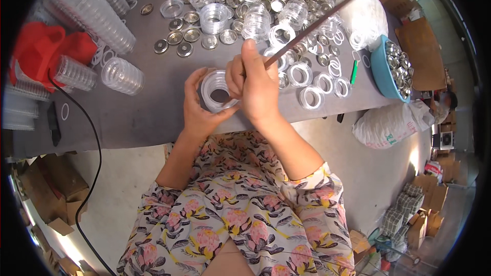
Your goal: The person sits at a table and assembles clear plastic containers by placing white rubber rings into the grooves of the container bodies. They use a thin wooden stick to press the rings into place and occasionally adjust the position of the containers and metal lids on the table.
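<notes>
My left hand (196, 110) is curled around a short stack of clear plastic rings (206, 88) near the table's front edge; the grey cloth shows through the middle. A thin dark brown stick (314, 26) slants up to the right, held in the closed fist of my right hand (255, 84). Its lower end comes out below the fist at the rings' near right rim; whether it touches them I cannot tell. Beyond my hands lie several loose clear rings (299, 74) and round silver metal lids (191, 35).
Tall stacks of clear plastic cups (89, 13) stand at the left, beside a red object (43, 51) and a black cable (93, 122). A green pen-like tool (354, 72) lies at the right, near a blue basin (381, 71) of metal pieces. A white bag (360, 7) sits behind.
</notes>
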`<state>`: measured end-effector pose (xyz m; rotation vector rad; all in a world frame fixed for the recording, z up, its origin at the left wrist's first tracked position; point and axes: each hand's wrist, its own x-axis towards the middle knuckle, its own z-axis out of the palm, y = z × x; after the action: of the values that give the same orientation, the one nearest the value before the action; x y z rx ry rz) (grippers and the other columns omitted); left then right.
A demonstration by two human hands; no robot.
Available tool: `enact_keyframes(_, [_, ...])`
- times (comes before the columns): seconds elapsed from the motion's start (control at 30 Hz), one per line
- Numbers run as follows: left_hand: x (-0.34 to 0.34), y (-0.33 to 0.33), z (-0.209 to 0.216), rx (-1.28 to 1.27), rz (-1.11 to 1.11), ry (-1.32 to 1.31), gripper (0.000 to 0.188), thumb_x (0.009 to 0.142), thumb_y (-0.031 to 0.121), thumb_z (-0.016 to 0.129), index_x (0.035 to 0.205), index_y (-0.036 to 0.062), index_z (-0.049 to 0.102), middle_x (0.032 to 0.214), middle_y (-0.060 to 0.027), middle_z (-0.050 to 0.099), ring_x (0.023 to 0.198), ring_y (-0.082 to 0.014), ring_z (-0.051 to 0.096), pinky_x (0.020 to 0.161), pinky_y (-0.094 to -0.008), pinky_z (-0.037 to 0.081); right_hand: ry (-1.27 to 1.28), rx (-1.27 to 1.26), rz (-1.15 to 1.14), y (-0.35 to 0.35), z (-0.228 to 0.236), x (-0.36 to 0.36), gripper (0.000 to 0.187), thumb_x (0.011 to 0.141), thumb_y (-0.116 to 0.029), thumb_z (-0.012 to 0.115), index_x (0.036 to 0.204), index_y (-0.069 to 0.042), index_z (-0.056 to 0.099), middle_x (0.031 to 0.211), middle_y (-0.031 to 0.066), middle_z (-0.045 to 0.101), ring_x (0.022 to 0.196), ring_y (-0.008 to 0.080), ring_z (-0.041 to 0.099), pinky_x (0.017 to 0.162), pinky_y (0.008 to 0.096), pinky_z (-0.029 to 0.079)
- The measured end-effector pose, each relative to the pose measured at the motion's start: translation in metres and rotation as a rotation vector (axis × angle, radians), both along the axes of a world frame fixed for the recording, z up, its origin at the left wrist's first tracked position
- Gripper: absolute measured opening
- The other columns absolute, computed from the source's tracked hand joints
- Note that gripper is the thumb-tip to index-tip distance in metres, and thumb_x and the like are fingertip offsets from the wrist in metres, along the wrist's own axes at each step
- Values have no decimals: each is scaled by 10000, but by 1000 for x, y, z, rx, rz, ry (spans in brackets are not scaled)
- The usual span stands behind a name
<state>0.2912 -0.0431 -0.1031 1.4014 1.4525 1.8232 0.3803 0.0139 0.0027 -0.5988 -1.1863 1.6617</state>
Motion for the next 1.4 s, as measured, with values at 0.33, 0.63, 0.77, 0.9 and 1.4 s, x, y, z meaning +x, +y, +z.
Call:
enact_keyframes(0.33, [-13,-4,-37,-191,-123,141,806,572,212,796,1225,12,368,1151,-172,483,1063,-324,488,909,-398,387,-620,542,-21,-23,-12,35,202,818,-161,568,890,23,608,797,114,589,719,178,564,611,264,436])
enact_keyframes(0.63, [-35,-30,-11,24,-54,-589,776,580,70,779,1219,32,341,1147,-116,478,1083,-219,475,932,-353,382,12,-388,-119,-24,-59,19,103,869,-194,549,797,-126,522,546,-57,393,393,52,289,352,200,210])
enact_keyframes(0.77, [-28,-28,-12,113,190,-525,838,580,55,768,1269,16,293,1213,-116,398,1127,-221,427,956,-341,366,257,-865,119,-38,-113,-13,155,885,-244,510,817,-111,467,626,-21,441,399,72,271,357,209,221])
enact_keyframes(0.9, [-28,-29,-15,2,246,134,864,590,81,761,1299,12,271,1250,-139,350,1147,-244,401,951,-349,362,69,-832,104,-34,-122,-6,206,910,-226,443,970,-39,506,787,28,559,393,68,289,355,206,239])
enact_keyframes(1.4, [-30,-11,-29,-215,80,343,977,613,143,783,1330,5,134,1248,-187,351,1173,-293,394,959,-395,359,-214,-323,-153,-37,-126,42,369,904,-122,405,1245,21,411,1040,75,595,383,4,296,330,153,222])
